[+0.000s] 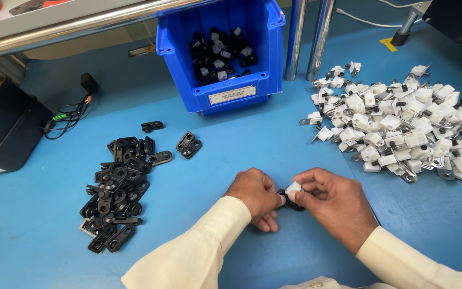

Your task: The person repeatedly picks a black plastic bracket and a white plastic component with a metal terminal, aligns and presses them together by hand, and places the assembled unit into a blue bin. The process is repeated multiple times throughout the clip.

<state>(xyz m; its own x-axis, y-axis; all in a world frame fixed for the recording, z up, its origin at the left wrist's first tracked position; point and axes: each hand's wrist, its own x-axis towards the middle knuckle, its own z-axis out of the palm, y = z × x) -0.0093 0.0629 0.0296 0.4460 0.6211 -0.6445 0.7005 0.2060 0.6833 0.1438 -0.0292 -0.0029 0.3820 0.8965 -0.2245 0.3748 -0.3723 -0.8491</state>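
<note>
My left hand (pixel 256 197) and my right hand (pixel 331 203) meet low over the blue table (pixel 231 144), both pinching one small part (pixel 293 194): a white plastic block joined to a black piece. Most of the black piece is hidden between my fingers. A heap of flat black plastic brackets (pixel 117 187) lies to the left of my hands. To the upper right spreads a heap of white blocks with metal tabs (pixel 402 128).
A blue bin (pixel 274 80) holding several black-and-white assembled parts stands at the back centre. Two metal posts (pixel 308 37) rise beside it. A black box (pixel 4 128) with cables sits at the far left. A dark device (pixel 458 21) fills the top right corner.
</note>
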